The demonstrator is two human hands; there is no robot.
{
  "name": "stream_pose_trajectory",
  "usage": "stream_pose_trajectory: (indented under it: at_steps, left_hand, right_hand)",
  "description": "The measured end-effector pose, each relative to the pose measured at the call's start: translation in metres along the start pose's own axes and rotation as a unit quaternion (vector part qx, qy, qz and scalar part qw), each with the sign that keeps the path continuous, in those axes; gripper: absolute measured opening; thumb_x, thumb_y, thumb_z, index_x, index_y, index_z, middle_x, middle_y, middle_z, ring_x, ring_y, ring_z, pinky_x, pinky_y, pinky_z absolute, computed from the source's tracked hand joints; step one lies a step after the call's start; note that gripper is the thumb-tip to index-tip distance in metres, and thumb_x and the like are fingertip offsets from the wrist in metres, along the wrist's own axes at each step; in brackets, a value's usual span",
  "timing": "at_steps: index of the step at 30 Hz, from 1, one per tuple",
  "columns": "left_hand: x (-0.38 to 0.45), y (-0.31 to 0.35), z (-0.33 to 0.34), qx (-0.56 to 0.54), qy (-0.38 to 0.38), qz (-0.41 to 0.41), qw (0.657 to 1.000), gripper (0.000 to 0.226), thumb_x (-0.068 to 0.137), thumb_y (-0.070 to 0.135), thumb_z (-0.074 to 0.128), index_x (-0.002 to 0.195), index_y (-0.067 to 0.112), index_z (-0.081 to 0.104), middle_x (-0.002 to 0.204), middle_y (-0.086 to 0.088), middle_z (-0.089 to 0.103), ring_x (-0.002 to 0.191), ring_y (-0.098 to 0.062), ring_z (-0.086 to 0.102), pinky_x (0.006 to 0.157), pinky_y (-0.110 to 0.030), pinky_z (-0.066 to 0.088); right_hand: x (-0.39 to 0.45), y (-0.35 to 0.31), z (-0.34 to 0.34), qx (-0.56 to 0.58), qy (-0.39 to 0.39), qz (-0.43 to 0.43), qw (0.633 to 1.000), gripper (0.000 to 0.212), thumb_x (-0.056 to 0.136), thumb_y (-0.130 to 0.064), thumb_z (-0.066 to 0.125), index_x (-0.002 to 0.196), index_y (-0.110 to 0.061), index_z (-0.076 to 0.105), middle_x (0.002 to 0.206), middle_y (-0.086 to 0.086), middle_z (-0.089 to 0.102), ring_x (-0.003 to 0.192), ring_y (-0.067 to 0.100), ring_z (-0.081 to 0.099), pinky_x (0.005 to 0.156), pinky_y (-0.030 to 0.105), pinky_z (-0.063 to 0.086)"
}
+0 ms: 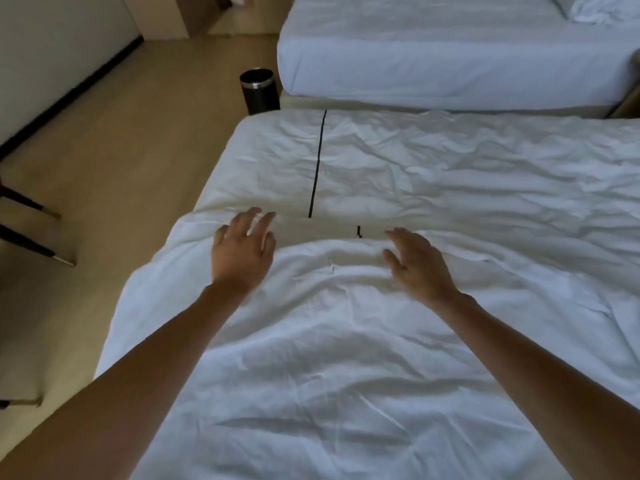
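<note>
On my remote feed, the only container in view is a black bin (259, 90) with a silver band. It stands on the wooden floor (138, 150) at the far left, between the corners of the two beds. Its mouth is dark, and I cannot tell what it holds.

A white duvet (346, 341) covers the near bed from the bottom of the view to mid-frame. It is heavily creased, with long wrinkles across it. Its far edge forms a soft, rounded fold running left to right. Beyond that fold lies a flatter, creamier sheet (450, 168), also rumpled. The sheet carries a thin black stripe (317, 164) running from the far edge toward the fold. A short black mark (359, 232) sits just at the fold.

Both bare arms reach forward over the duvet. The left hand (242, 252) is at the fold on the left, wide, fingers spread and straight, gripping nothing. The right hand (417, 263) is at the fold further right, also wide, with its palm down. I cannot tell whether either palm presses the fabric or hangs just above it.

A second bed (415, 71) with a pillow (602, 8) stands far right. Dark chair legs (27, 202) show at the left edge.
</note>
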State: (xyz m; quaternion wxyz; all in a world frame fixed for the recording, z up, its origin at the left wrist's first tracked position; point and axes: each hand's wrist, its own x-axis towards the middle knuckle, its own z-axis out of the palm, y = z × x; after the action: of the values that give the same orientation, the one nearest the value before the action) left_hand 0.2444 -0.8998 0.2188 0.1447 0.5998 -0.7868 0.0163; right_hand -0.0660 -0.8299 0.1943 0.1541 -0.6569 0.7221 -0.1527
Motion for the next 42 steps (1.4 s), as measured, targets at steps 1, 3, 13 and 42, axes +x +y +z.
stream_pose_trajectory:
  at_steps: [1,3,13,42]
  left_hand:
    - [0.009,0.015,0.018,0.012,-0.043,0.037,0.998,0.05,0.098,0.041,0.028,0.144,0.033,0.045,0.152,0.0,0.043,0.14,-0.023,0.039,0.11,-0.046,0.032]
    - [0.019,0.023,0.055,0.043,-0.128,0.074,0.988,0.053,0.1,0.049,0.015,0.152,0.043,0.021,0.163,0.009,0.019,0.151,-0.016,0.014,0.122,-0.043,0.012]
    - [0.034,-0.072,0.113,0.14,-0.107,0.062,0.983,0.059,0.099,0.056,0.015,0.153,0.035,0.026,0.161,0.005,0.027,0.15,-0.02,0.017,0.122,-0.04,-0.003]
    - [-0.191,-0.04,0.016,0.09,-0.146,0.034,0.985,0.055,0.102,0.045,0.019,0.152,0.028,0.034,0.16,0.007,0.027,0.149,-0.017,0.025,0.119,-0.042,0.023]
  right_hand:
    - [0.009,-0.002,0.014,-0.045,-0.013,-0.009,0.999,0.051,0.104,-0.042,0.034,0.152,-0.025,0.032,0.161,0.002,0.029,0.148,0.025,0.025,0.117,0.05,0.025]
    - [0.018,0.008,0.036,-0.1,-0.057,0.008,0.993,0.055,0.103,-0.05,0.02,0.156,-0.036,0.014,0.166,-0.006,0.007,0.153,0.018,0.005,0.122,0.051,0.008]
    - [0.018,0.107,0.062,-0.152,-0.003,0.071,0.986,0.074,0.089,-0.077,0.026,0.151,-0.037,0.024,0.159,-0.007,0.026,0.148,0.016,0.021,0.118,0.047,0.02]
    - [-0.191,0.047,0.061,-0.134,-0.077,0.095,0.983,0.063,0.098,-0.058,0.008,0.154,-0.036,0.026,0.164,-0.005,0.024,0.15,0.018,0.022,0.119,0.054,0.019]
